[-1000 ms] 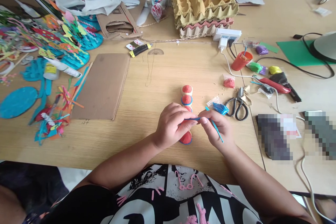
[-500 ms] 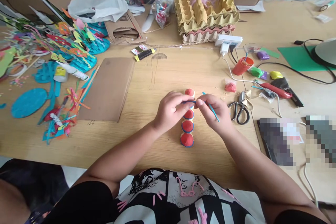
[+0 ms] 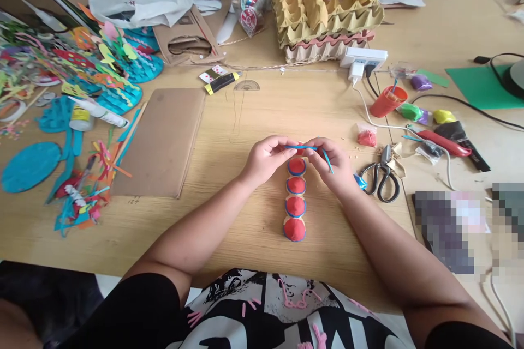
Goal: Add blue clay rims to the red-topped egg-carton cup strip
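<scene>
Fabric of a black-and-white printed shirt, dotted with thin pink shapes, fills the nearest edge, below the smooth, pale wood-grain worktop. Between the forearms lies a straight row of red, matt, domed pieces, each seated in a beige, rough-edged cup and ringed with a thin blue line. The row points away from the body, and its far end passes beneath the hands, which partly hide it.

Just above that far end, the left hand and right hand meet fingertip to fingertip, nearly closed. Each pinches, between thumb and fingers, one end of a slim, smooth blue strand, which spans the narrow gap between them. A thin, straight light-blue stick slants across the right hand's curled fingers.

Right of the right wrist, a shiny, crinkled blue packet peeps out beside metal scissors with black looped handles. Well left of the left hand lies a flat, stiff brown cardboard sheet, with a blue oval piece beyond its left side. Farther off, a red plastic cup leans on the right, and at the back stands a stack of bumpy moulded-pulp egg trays, yellowish above pink and grey.
</scene>
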{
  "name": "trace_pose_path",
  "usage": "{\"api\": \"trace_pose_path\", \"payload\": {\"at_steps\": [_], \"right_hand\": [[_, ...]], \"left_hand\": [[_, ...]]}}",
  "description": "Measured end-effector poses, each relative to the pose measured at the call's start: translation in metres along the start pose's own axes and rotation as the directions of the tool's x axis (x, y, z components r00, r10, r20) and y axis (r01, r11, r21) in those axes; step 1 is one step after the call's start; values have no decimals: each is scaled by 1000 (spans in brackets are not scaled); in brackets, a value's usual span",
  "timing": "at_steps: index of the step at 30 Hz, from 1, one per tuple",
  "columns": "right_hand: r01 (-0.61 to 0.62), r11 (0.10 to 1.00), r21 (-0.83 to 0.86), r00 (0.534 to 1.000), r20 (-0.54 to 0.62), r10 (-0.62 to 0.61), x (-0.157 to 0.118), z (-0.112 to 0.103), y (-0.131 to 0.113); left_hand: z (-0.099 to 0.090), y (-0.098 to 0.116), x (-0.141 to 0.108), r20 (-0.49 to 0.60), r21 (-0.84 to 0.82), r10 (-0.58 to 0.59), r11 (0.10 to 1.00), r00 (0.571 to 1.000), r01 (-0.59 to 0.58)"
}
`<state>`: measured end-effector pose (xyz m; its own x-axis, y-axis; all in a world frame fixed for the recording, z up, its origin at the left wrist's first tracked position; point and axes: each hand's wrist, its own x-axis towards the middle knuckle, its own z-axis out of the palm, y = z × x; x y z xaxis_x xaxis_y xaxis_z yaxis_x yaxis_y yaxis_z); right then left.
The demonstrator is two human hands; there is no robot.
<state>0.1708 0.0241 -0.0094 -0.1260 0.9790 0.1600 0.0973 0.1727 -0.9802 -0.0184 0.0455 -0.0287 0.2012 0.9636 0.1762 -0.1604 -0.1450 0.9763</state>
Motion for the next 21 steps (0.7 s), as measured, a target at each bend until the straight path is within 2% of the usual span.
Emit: {"api": "trace_pose_path", "payload": {"at_steps": [4,21], "right_hand": [[-32,997,75,999,21,30,-1,1,3],[16,1000,1,1000,-7,-16,-3,1,9]], "left_hand": [[-1,-1,0,-8,11,11,1000,1000,-11],[0,-2,-5,82,8,37,999,996,-38]]}}
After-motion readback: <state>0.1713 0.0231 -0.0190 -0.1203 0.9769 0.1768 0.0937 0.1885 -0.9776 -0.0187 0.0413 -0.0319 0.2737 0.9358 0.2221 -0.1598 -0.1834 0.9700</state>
